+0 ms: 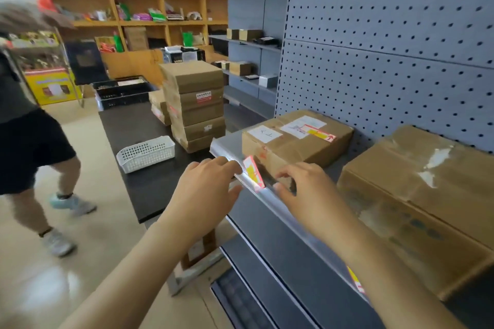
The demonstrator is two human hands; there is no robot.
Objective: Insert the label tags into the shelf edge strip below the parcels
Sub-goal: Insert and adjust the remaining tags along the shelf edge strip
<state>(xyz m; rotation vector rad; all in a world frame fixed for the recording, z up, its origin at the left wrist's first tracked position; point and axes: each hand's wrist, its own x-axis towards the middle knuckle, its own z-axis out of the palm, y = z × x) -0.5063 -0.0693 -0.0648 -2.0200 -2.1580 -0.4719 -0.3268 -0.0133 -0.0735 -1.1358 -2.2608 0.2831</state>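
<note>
Tag (254, 174) sat partly in strip (270, 196), under 12 o'clock parcel (295, 141). Left hand (205, 189) released, steadying strip; right hand (307, 189) fingers curled at tag edge, likely seating it.

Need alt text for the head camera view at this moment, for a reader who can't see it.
Two bare hands work a red and yellow label tag into the clear shelf edge strip, the left hand and right hand on either side of it. Two cardboard parcels sit on the shelf above; a white basket lies on a dark table at left.
</note>
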